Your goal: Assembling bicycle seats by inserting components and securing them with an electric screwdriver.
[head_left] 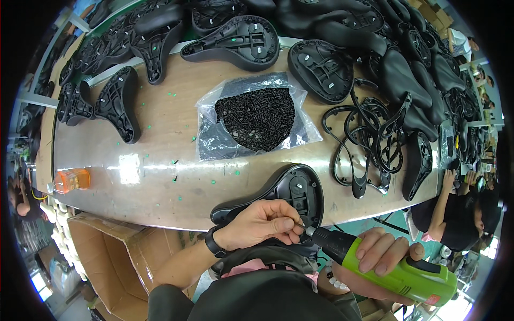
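My right hand is wrapped round a green and black electric screwdriver, its tip pointing left. Right at that tip, the thumb and fingers of my left hand are pinched together. Something small and dark shows between them and the tip, too small to make out. Under my left hand a black bicycle saddle lies underside up at the table's near edge, its narrow nose to the left. My hand and wrist cover part of it. Beyond the saddle, an opened clear plastic bag holds a heap of small black screws.
More black saddles line the far side and pile up at right. Black looped frame pieces lie tangled right of the bag. An orange bottle lies at left. A cardboard box stands below left. A person works at right.
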`<act>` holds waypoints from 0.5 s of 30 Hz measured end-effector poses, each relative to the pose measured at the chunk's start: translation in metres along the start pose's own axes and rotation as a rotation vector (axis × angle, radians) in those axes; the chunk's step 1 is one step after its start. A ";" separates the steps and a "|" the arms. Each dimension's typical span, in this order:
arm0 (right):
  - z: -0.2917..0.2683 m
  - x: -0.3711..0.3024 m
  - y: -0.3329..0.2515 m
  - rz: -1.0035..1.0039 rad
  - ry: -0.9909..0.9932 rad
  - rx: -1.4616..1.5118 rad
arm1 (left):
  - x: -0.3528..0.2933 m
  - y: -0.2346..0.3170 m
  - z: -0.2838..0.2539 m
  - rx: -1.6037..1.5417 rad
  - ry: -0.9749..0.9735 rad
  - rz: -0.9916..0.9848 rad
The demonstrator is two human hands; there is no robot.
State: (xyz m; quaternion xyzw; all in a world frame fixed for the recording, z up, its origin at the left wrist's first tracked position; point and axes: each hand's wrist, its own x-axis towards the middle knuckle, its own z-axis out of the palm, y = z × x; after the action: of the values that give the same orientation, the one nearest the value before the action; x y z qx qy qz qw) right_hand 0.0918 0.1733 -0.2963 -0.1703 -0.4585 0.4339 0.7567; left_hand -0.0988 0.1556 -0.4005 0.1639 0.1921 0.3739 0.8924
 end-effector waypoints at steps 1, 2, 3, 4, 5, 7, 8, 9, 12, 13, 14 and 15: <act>0.001 0.000 0.001 0.000 0.018 0.021 | 0.000 0.001 0.001 -0.001 0.001 0.001; 0.002 0.000 0.001 0.001 0.035 0.043 | 0.000 0.003 0.002 0.011 0.005 -0.001; 0.003 0.000 0.001 0.002 0.034 0.043 | 0.000 0.004 0.003 0.022 0.008 -0.003; 0.003 0.001 0.001 -0.005 0.044 0.047 | 0.001 0.003 0.002 0.021 0.009 -0.002; 0.004 0.001 0.001 -0.013 0.055 0.050 | 0.002 0.001 0.000 -0.075 -0.015 -0.033; 0.007 0.001 0.006 -0.038 0.053 0.039 | 0.002 0.002 0.001 -0.172 -0.039 -0.064; 0.007 0.001 0.008 -0.065 0.053 0.025 | 0.002 0.004 0.004 -0.166 -0.017 -0.062; 0.006 0.002 0.009 -0.066 0.053 0.022 | 0.003 0.007 0.005 -0.160 0.005 -0.059; 0.002 0.004 0.008 -0.039 -0.034 0.036 | 0.004 0.016 0.000 -0.144 -0.083 -0.132; 0.001 0.006 0.009 -0.021 -0.071 0.033 | 0.007 0.020 0.000 -0.142 -0.083 -0.131; 0.001 0.007 0.010 -0.003 -0.108 0.025 | 0.011 0.025 -0.001 0.190 0.023 0.014; -0.002 0.008 0.013 -0.002 -0.110 0.025 | 0.016 0.030 -0.004 0.520 0.136 0.164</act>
State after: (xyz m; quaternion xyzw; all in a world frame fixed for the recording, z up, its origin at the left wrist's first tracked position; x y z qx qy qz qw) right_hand 0.0884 0.1877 -0.3009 -0.1366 -0.4941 0.4476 0.7327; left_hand -0.1085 0.1884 -0.3945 0.3770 0.3270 0.3933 0.7722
